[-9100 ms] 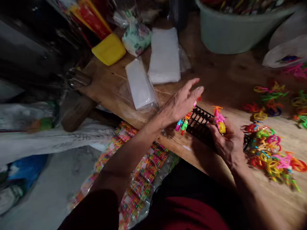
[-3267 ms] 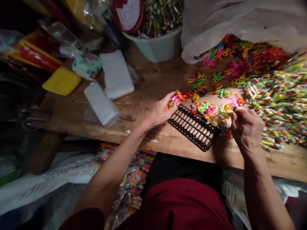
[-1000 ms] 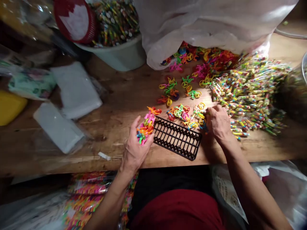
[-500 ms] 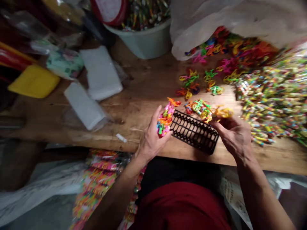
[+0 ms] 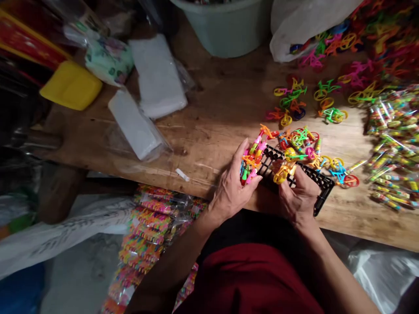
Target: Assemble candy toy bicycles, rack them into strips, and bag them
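Note:
A black plastic rack with rows of slots lies near the table's front edge. My left hand curls around a bunch of pink, orange and green plastic toys at the rack's left end. Whether these sit in the slots, I cannot tell. Between the thumb and fingers of my right hand is a yellow-orange toy bicycle, held over the middle of the rack. Just behind the rack lies a small heap of toy bicycles in mixed colours, and a blue one with a red wheel rests by its right end.
Candy-filled tubes are piled at the right. More toy bicycles spread from a plastic bag behind. A pale tub, white packets and a yellow object stand farther back. Packed colourful bags lie below the table.
My right hand has moved left with the yellow-orange toy bicycle, from the rack's right end to above its middle. My left hand keeps its grip at the left end. The camera view has shifted.

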